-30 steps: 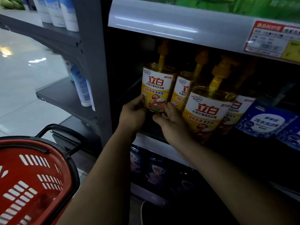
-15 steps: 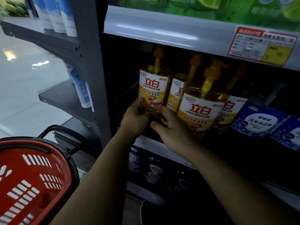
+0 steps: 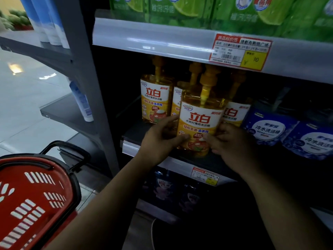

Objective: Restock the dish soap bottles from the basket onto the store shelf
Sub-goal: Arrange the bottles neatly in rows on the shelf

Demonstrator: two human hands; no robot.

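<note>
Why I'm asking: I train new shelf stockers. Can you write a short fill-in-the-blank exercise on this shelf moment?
1. The left hand and right hand grip the soap bottle that stands ____ of the other bottles.
2. The basket at the lower left is ____.
3. The price tag above the bottles reads ____.

Missing words: in front; red; 10.

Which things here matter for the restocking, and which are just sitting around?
Part of the job: front dish soap bottle, gripped by the left hand and right hand; soap bottles behind it; red basket; shelf.
Just there: blue pouches; green packs; price tag; white tubes on the side rack.
</note>
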